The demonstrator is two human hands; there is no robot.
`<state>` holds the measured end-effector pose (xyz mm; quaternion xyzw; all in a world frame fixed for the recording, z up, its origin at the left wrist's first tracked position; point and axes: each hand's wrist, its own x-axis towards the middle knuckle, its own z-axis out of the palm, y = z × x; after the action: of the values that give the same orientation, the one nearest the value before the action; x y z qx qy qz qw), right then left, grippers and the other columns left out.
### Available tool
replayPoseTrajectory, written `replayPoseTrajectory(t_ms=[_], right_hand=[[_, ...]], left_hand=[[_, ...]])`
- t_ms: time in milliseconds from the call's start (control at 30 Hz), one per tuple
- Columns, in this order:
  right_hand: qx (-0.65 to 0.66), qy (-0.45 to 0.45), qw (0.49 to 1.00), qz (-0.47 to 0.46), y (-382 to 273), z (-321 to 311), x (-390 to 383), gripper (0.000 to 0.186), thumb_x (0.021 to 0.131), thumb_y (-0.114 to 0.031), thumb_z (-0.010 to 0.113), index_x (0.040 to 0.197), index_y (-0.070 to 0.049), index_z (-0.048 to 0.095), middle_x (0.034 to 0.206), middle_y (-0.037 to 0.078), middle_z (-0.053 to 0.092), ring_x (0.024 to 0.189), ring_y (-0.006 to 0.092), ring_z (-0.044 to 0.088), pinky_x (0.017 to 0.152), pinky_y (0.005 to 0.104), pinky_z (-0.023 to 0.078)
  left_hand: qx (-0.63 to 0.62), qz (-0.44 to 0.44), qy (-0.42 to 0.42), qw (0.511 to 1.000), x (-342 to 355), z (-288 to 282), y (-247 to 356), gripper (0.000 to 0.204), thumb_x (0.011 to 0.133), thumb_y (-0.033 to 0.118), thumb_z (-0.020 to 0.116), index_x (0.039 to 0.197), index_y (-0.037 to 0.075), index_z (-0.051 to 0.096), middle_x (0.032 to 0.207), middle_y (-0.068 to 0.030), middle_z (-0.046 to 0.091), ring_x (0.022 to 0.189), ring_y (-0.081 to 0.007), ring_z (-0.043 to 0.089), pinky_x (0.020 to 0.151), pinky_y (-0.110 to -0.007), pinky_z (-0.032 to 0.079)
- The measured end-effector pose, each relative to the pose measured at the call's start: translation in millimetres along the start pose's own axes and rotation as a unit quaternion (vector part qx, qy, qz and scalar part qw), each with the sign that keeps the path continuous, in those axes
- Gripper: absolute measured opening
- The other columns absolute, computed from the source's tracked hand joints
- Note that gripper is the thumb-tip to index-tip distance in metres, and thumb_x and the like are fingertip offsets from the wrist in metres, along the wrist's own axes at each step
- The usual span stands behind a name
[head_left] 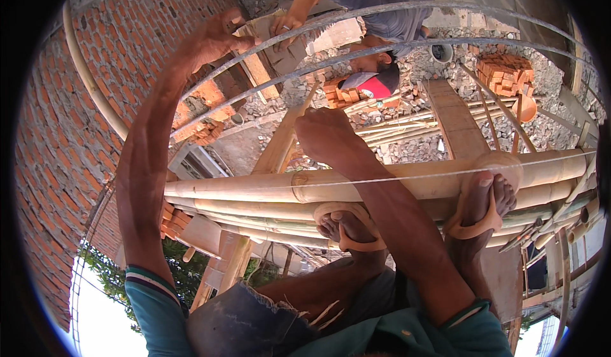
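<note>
My left hand (213,41) is raised at the upper left beside two grey steel bars, its thumb and fingers apart. The upper bar (394,6) passes close by its fingertips; whether they touch, I cannot tell. Below it runs the lower bar (394,48). My right hand (326,134) is closed in a fist in the middle, below the bars. Anything inside that fist is hidden. A thin white string (407,177) crosses in front of my right forearm. Beyond my left hand stands a wooden board (258,70).
A co-worker in a cap (382,82) bends below, one hand (286,27) near the board. My sandalled feet stand on bamboo poles (254,189). A brick wall (83,140) rises at left. Stacked bricks (505,74), rubble and a plank (455,118) lie below.
</note>
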<state>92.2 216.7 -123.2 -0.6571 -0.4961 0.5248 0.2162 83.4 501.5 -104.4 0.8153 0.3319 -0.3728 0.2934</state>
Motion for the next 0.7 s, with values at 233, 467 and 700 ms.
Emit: replayPoseTrajectory(t_ms=[233, 467, 700], right_hand=[[-0.002, -0.012, 1.0, 0.002, -2, 0, 0, 0.013, 0.083, -0.01, 0.062, 0.084, -0.002, 0.073, 0.088, 0.018, 0.073, 0.086, 0.0342, 0.072, 0.075, 0.0467, 0.057], [0.0, -0.04, 0.999, 0.008, -2, -2, 2, 0.014, 0.084, -0.01, 0.062, 0.086, -0.002, 0.073, 0.09, 0.019, 0.073, 0.089, 0.0335, 0.072, 0.076, 0.0465, 0.057], [-0.004, -0.041, 0.999, 0.011, -3, -4, 2, 0.014, 0.084, -0.01, 0.061, 0.086, -0.002, 0.073, 0.088, 0.019, 0.073, 0.088, 0.0337, 0.072, 0.075, 0.0469, 0.057]], left_hand=[[0.006, -0.037, -0.048, 0.998, -2, -7, 11, 0.085, 0.082, 0.031, 0.082, 0.15, 0.0, 0.04, 0.145, -0.0251, 0.051, 0.116, -0.0334, 0.063, 0.099, -0.046, 0.05], [-0.016, 0.033, 0.043, 0.998, -2, 4, -2, 0.067, 0.073, 0.039, 0.087, 0.12, 0.0, 0.062, 0.101, -0.0199, 0.069, 0.095, -0.0307, 0.067, 0.081, -0.042, 0.05], [0.013, -0.02, -0.02, 1.0, -2, -6, 11, 0.076, 0.079, 0.034, 0.084, 0.139, 0.001, 0.049, 0.131, -0.0219, 0.057, 0.12, -0.0335, 0.057, 0.1, -0.044, 0.045]])
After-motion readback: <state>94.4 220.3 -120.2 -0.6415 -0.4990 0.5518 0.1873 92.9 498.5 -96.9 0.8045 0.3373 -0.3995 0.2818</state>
